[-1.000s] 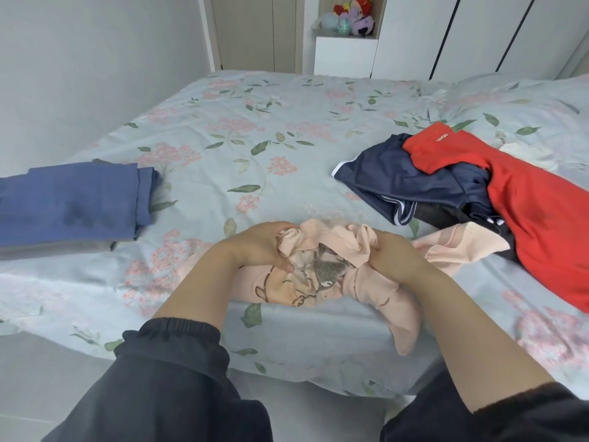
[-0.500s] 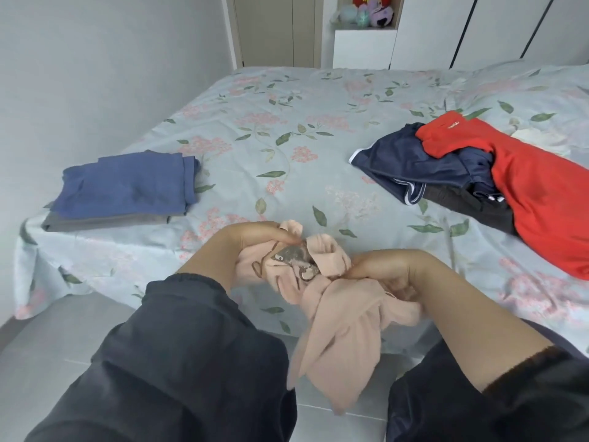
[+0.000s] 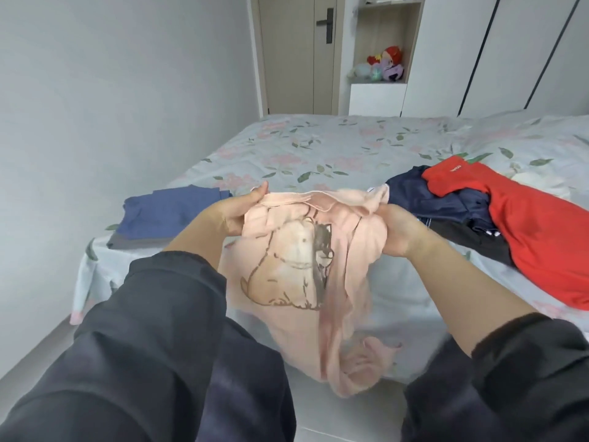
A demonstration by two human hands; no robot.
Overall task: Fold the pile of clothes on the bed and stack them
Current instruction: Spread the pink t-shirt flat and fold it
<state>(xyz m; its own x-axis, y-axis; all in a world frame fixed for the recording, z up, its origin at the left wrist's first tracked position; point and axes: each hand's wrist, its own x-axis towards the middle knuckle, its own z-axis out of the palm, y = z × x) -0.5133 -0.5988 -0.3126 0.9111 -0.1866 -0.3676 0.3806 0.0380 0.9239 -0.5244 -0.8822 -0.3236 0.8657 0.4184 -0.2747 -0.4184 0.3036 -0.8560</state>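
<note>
Head view: a pale pink cotton T-shirt with a cartoon animal print (image 3: pixel 287 266) is held up in the air in front of the near edge of the bed covered by a floral light-blue sheet (image 3: pixel 334 148). Its top edge is stretched between both hands and its lower part hangs in loose folds. The left grip (image 3: pixel 237 215) is clenched on the shirt's upper left corner, with the thumb laid over the cloth. The right grip (image 3: pixel 395 231) is clenched on a bunched handful of the upper right edge. Both forearms are partly covered by dark pushed-up sleeves (image 3: pixel 159 330).

At the bed's left corner a folded blue garment (image 3: pixel 165 212) is stacked on a folded grey garment (image 3: pixel 134 242). Well apart on the right, an unfolded pile is seen: a bright red garment (image 3: pixel 535 231) is draped over a crumpled navy garment with white trim (image 3: pixel 424 196), with a black garment (image 3: pixel 471 240) beneath. Soft plush toys (image 3: pixel 385 67) are set in a wall niche beside a beige door (image 3: pixel 296 52)
</note>
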